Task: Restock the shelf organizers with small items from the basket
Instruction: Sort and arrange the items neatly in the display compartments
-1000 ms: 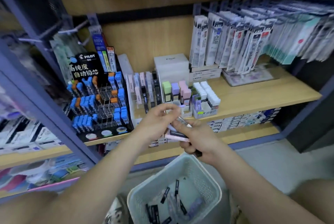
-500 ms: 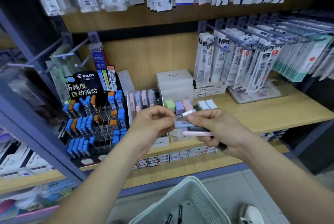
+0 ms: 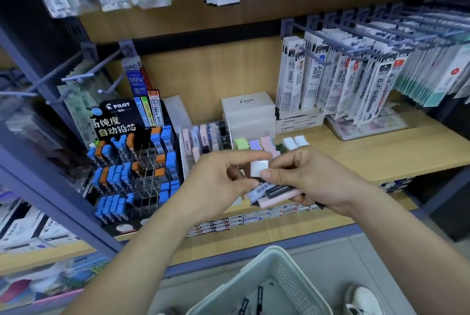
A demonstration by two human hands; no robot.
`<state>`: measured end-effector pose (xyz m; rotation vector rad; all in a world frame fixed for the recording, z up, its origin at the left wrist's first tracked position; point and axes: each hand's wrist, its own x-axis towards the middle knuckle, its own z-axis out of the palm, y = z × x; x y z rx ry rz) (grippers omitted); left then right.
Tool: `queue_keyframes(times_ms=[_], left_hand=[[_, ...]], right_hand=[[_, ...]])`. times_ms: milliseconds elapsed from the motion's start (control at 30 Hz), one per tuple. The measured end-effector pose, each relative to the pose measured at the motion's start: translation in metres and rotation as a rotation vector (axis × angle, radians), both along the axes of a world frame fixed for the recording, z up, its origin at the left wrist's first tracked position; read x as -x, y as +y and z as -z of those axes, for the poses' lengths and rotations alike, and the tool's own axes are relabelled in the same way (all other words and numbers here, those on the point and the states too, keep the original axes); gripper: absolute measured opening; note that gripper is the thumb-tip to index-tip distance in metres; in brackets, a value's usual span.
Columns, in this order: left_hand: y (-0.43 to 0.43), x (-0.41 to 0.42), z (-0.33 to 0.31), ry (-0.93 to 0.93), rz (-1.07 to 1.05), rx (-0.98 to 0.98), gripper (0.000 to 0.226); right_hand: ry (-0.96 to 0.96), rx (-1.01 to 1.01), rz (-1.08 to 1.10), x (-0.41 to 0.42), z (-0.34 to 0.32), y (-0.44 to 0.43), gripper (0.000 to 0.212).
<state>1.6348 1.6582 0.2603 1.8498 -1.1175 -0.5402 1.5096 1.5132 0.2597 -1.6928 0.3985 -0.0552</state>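
- Small cases: a fan of slim pink, black and blue ones, held in front of the shelf edge, above the basket.
- Right hand: fingers curled round this bundle, thumb laid on top. Judged to serve as a magazine, so that several cases go up per trip and the other hand is free to place them.
- Left hand: forefinger and thumb pinch a white case at the top of the bundle; the right thumb touches it too. Probably one case is being singled out.
- Clear organizer: on the shelf just behind the hands, pastel cases upright in rows. Likely destination, since the rows look sorted by colour; which slot, cannot tell.
- Basket: low and near the body, within easy reach for refills; a few dark cases lie inside, so work remains.
- Rack of blue and orange tubes: left of the organizer, some cells vacant, apart from both hands.
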Motion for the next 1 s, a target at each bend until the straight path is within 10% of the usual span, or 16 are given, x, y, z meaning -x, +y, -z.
queue_keyframes(times_ms=[200,433,600,1000], left_hand=[[-0.014,-0.001,-0.003,0.116,-0.051,0.082,0.028],[-0.076,-0.010,-0.004,-0.013,-0.048,-0.003,0.011],[-0.122,-0.013,0.003,-0.036,0.027,-0.127,0.016],[-0.176,-0.009,0.044,-0.705,0.216,-0.422,0.017]], right_hand=[[-0.001,-0.071,0.237,0.021,-0.011,-0.031,0.030],[-0.157,-0.797,0.699,0.045,0.015,-0.084,0.028],[-0.207,-0.968,0.727,0.048,0.026,-0.108,0.036],[-0.238,-1.015,0.768,0.047,0.039,-0.133,0.041]])
